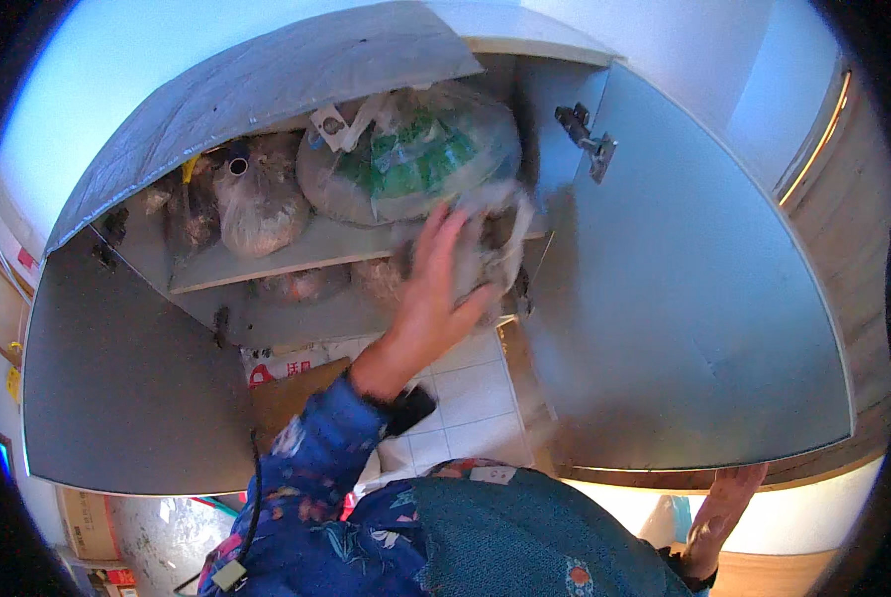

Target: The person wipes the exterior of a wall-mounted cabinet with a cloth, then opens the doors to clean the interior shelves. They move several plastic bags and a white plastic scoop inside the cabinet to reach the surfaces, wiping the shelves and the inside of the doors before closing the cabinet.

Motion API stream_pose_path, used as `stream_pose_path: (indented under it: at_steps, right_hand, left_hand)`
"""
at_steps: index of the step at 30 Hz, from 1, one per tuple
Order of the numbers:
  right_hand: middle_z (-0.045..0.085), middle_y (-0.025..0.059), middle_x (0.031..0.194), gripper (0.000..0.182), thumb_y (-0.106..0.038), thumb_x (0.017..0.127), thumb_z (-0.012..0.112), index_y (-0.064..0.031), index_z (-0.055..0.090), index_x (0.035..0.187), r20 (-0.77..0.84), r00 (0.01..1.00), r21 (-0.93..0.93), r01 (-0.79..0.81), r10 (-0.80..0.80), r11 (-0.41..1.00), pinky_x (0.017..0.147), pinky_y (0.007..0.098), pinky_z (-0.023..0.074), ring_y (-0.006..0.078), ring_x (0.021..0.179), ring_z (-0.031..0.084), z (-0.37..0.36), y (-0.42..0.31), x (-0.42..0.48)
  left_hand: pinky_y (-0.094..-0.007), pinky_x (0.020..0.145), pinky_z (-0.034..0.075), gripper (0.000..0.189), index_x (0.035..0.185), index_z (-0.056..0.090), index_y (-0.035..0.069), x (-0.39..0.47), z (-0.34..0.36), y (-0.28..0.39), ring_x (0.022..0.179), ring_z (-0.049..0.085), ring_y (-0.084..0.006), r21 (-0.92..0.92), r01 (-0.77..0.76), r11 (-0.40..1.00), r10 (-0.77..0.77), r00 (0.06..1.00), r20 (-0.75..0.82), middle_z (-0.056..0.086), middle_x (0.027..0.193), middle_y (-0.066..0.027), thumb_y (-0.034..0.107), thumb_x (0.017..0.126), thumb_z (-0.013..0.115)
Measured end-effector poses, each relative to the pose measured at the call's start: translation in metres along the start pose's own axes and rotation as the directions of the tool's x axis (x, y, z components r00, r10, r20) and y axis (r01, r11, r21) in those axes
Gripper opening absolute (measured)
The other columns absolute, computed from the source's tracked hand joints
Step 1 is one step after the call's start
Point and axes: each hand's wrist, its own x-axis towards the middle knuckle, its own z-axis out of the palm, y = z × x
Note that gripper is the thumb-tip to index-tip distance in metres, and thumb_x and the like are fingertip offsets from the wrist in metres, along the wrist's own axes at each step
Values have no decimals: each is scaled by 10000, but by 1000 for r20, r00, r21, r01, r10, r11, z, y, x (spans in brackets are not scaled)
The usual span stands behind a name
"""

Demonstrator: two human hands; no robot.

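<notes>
My left hand (434, 298) reaches up into an open two-door cabinet, fingers apart, against a blurred translucent plastic bag (501, 239) at the right end of the shelf (341, 250). Whether the fingers grip that bag cannot be told. Behind it on the shelf lies a large clear plastic bag with green contents (423, 153). Smaller filled plastic bags (259, 209) stand to its left. At the lower right my right hand (732, 492) is at the bottom edge of the right cabinet door (699, 298); its fingers are hidden behind the door.
The left cabinet door (132, 366) stands open. A grey cover (266, 82) drapes over the cabinet top. More bags (303, 283) lie on the lower level. Below are a cardboard piece (288, 395) and white floor tiles (475, 388). A cardboard box (87, 522) stands at the lower left.
</notes>
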Motion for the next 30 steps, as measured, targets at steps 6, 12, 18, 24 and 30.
stream_pose_path:
  at_steps: [6, 12, 18, 24, 30]
  right_hand:
    - [247, 173, 1382, 652, -407, 914, 416, -11, 161, 1364, -126, 974, -322, 142, -191, 936, 1027, 413, 247, 303, 1236, 302, 43, 3, 22]
    - [428, 206, 1221, 373, -147, 899, 454, 51, 365, 1202, 292, 890, -816, 422, -350, 394, 915, 497, 375, 369, 1083, 460, 12, 57, -37]
    - [621, 146, 936, 150, -72, 842, 553, 32, 642, 904, 783, 450, -619, 638, -430, -459, 678, 453, 540, 313, 758, 617, -4, 103, -40]
    - [620, 144, 964, 176, -87, 847, 552, 21, 632, 960, 785, 518, -618, 613, -340, -492, 682, 417, 554, 288, 767, 624, -13, 102, -59]
    - [616, 148, 992, 210, -108, 860, 536, 19, 616, 1007, 776, 523, -627, 577, -352, -524, 699, 412, 557, 287, 798, 626, -5, 99, -47]
  left_hand:
    - [-424, 971, 375, 607, 1268, 350, -43, 52, 128, -88, 1242, 347, -392, 456, 111, 883, -237, 944, 229, 295, 1379, -246, 109, 732, 590]
    - [-448, 812, 472, 306, 1026, 565, -40, 113, 175, -93, 1052, 516, -365, 516, -104, 850, -223, 817, 532, 507, 1165, -252, 57, 741, 510]
    - [-434, 832, 462, 251, 979, 642, 23, 141, 211, -223, 996, 558, -348, 532, 203, 822, -348, 919, 187, 593, 1050, -209, 99, 802, 482]
    - [-445, 831, 456, 268, 1006, 613, 13, 173, 198, -191, 950, 579, -342, 499, -139, 855, -7, 960, 280, 604, 1030, -202, 110, 837, 430]
    - [-414, 837, 455, 307, 1050, 605, -7, 167, 183, -209, 914, 579, -353, 632, -297, 715, -145, 822, 550, 612, 970, -211, 44, 789, 452]
